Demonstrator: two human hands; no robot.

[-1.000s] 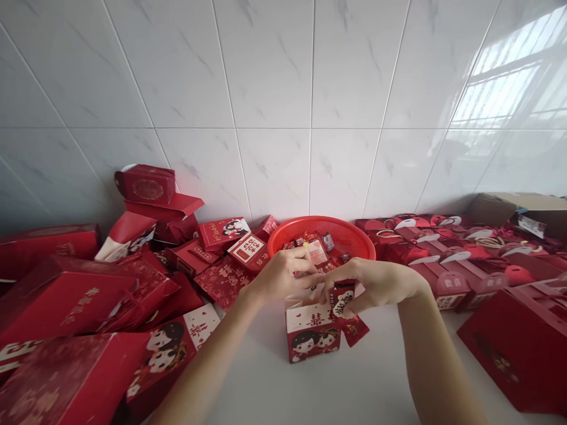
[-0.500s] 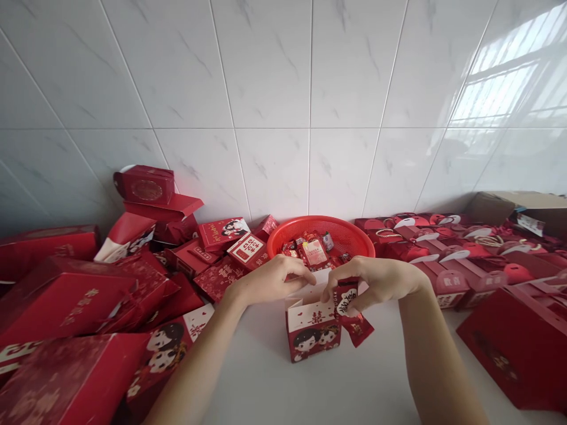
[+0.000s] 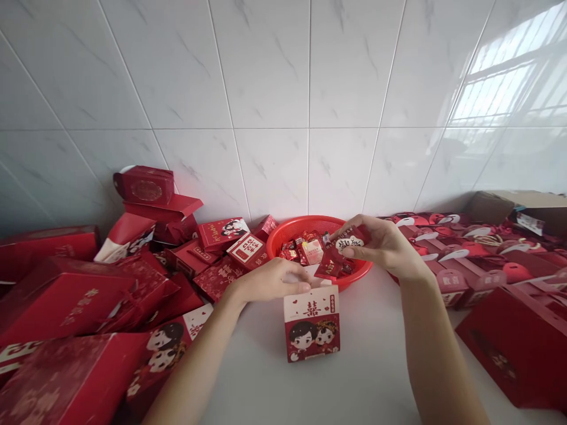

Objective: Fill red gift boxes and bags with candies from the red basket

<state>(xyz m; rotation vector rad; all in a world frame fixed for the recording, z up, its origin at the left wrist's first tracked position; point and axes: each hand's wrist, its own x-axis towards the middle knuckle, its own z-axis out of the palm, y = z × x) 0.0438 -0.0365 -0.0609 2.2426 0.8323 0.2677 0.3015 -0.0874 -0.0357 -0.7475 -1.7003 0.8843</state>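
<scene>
A smooth, pale grey worktop (image 3: 367, 366) meets a glossy white tiled wall (image 3: 270, 71) with grey veining; the tiles reflect a bright window at upper right. The right hand (image 3: 376, 245) has its thumb and fingers closed on a dark red packet with a white label (image 3: 354, 235), over the right side of a round red plastic basket (image 3: 287, 227) of wrapped sweets (image 3: 312, 251), near the worktop's back edge. The left hand (image 3: 270, 280) is partly open, fingertips at the upper left of a small red-and-white card box (image 3: 313, 324), probably touching it. That box stands upright in front of the basket. Red card boxes (image 3: 88, 295) lie heaped towards the left edge; handled boxes (image 3: 465, 254) and a brown cardboard carton (image 3: 491, 206) fill the right. The small box's inside is hidden, and the outer boxes are cut off.
</scene>
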